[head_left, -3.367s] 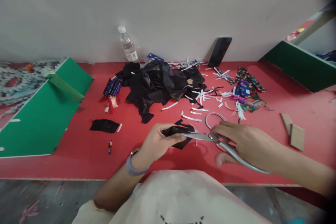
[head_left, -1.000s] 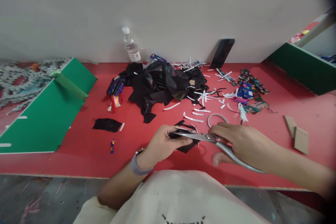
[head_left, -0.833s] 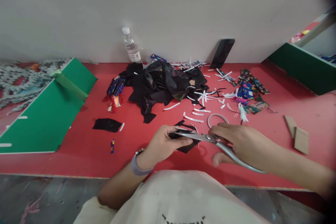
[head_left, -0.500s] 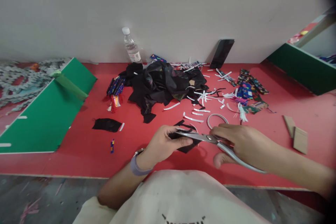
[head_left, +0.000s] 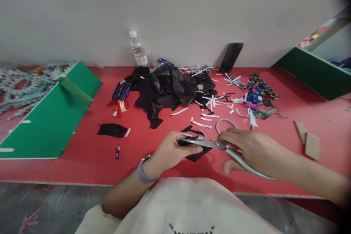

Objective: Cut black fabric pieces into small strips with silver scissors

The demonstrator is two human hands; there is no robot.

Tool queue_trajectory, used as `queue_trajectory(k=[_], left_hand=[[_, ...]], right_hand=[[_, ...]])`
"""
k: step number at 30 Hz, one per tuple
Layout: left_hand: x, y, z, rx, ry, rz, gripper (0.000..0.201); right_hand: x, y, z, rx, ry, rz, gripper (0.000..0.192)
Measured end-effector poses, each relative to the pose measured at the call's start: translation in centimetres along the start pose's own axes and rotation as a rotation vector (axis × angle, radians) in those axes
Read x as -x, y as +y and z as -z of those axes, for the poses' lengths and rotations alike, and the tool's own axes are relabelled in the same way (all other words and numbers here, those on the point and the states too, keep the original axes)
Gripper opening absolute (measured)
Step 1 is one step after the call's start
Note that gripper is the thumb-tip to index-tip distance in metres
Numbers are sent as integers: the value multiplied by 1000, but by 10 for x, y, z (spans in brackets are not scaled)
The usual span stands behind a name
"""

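Observation:
My left hand (head_left: 173, 150) pinches a piece of black fabric (head_left: 197, 154) between thumb and fingers, low over the front of the red table. My right hand (head_left: 251, 150) grips a pair of large silver scissors (head_left: 219, 144), its fingers inside the handles. The blades point left and lie across the black fabric, beside my left thumb. Just beyond the blades, thin black scraps (head_left: 191, 129) lie on the table. A pale ring-shaped roll (head_left: 225, 123) sits right behind my right fingers. How far the blades are apart is hard to make out.
Behind my hands lies a black fabric heap (head_left: 170, 87) with white paper strips (head_left: 201, 122) around it. A water bottle (head_left: 138, 51) and a phone (head_left: 231, 57) lean at the wall. Green boards (head_left: 46, 120) flank the red table (head_left: 82, 168). Cardboard pieces (head_left: 312, 146) lie right.
My hands hold the same fabric and scissors in nearly the same place. The scissors have shifted very slightly, and the whole view has moved a little.

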State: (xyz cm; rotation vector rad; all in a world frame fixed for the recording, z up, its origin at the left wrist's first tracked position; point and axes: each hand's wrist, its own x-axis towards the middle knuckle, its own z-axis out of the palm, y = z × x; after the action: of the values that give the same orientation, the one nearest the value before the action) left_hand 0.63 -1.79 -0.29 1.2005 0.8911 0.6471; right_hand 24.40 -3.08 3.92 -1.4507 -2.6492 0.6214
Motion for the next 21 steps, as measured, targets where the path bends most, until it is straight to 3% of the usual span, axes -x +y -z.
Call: queue_trajectory(k=[21], left_hand=[[1,4,0,7,-37,-9,26]], right_hand=[[-2,1,-2,-11,23,52,60]])
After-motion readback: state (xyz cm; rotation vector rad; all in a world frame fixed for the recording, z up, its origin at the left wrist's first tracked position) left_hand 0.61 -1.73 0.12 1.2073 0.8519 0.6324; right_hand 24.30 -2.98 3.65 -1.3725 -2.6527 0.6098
